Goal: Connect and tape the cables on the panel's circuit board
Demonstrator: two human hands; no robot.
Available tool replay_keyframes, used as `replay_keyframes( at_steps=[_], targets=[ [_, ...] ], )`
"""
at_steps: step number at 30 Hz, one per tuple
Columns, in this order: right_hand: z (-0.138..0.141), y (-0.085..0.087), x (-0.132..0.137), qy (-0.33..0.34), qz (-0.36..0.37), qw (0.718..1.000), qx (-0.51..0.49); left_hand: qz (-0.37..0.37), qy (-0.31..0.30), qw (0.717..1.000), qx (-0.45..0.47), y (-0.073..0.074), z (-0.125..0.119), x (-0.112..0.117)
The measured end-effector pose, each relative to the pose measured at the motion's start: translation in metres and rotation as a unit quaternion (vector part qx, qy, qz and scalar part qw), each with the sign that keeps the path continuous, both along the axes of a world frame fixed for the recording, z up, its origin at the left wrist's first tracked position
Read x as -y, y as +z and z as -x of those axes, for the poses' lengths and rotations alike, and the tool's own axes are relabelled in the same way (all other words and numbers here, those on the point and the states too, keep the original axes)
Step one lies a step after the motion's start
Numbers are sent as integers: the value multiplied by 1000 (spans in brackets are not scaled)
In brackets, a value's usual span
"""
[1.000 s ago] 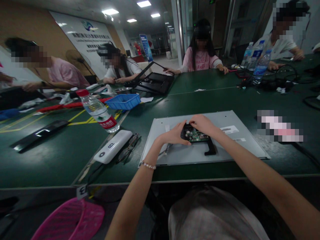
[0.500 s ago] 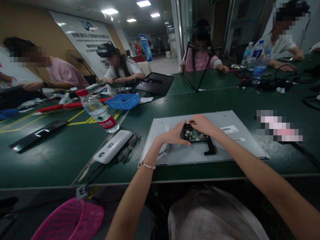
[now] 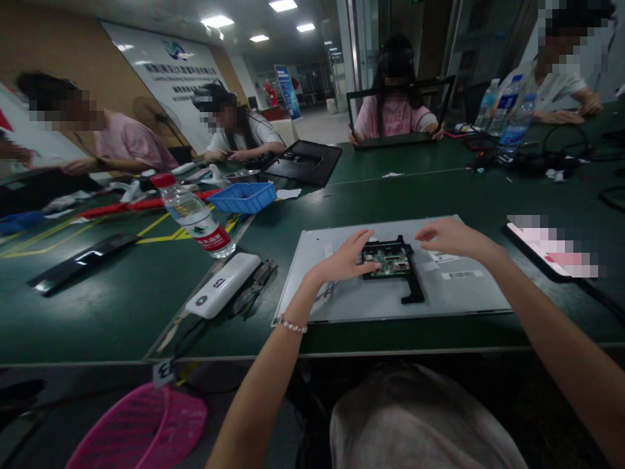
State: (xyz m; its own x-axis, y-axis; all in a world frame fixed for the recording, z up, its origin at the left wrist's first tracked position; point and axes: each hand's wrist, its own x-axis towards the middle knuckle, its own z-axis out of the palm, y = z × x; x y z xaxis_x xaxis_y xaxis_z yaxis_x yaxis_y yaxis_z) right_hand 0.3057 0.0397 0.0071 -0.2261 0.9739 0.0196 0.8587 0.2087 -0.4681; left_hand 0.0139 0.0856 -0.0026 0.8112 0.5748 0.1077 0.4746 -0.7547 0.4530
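Observation:
A grey metal panel (image 3: 454, 296) lies flat on the green table in front of me. A small green circuit board (image 3: 390, 258) sits on it inside a black bracket (image 3: 414, 290). My left hand (image 3: 344, 260) rests on the panel with its fingers stretched onto the board's left edge. My right hand (image 3: 449, 238) hovers just right of the board, fingers spread and holding nothing. A white label (image 3: 461, 274) with a barcode is stuck on the panel below that hand.
A water bottle (image 3: 195, 218), a white power bank (image 3: 222, 284) and glasses (image 3: 251, 293) lie to the left. A blue tray (image 3: 243, 197) stands behind them. A phone (image 3: 551, 251) lies right. Other people work across the table; one holds a black frame (image 3: 398, 117). A pink basket (image 3: 141, 430) sits below.
My right hand has lifted off the circuit board and moved right. My left hand has opened flat on the board's left edge. The person opposite raised a black frame upright.

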Motion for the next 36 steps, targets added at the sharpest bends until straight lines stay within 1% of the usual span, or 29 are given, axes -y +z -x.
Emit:
replay_keyframes(
  at_steps=[3,5,7,10,12,17,21,25,29,32,36],
  targets=[
    [-18,-13,16,-7,49,998,-35,-51,-7,999,15,0,-8,6],
    [-22,-20,23,-12,62,997,-46,-81,-15,997,14,1,-15,12],
    [-20,-23,26,-13,58,997,-47,-97,-30,995,9,3,-21,16],
    [-13,-23,27,-5,51,998,-47,-108,-50,993,6,4,-27,20],
    [-10,-22,26,-1,58,997,-58,-113,-59,992,6,4,-29,22],
    [-10,-26,26,-1,80,990,-118,-120,-71,990,3,1,-31,25],
    [-11,-29,26,-16,89,973,-212,-122,-90,988,13,0,-34,28],
    [-7,-25,27,-24,122,951,-282,-122,-111,986,27,4,-38,32],
    [2,-25,28,-39,147,942,-301,-137,-128,982,34,7,-43,37],
    [8,-28,27,-40,155,936,-312,-160,-143,977,9,6,-47,40],
    [11,-32,24,-32,140,945,-296,-183,-146,972,-22,0,-52,39]
  ],
)
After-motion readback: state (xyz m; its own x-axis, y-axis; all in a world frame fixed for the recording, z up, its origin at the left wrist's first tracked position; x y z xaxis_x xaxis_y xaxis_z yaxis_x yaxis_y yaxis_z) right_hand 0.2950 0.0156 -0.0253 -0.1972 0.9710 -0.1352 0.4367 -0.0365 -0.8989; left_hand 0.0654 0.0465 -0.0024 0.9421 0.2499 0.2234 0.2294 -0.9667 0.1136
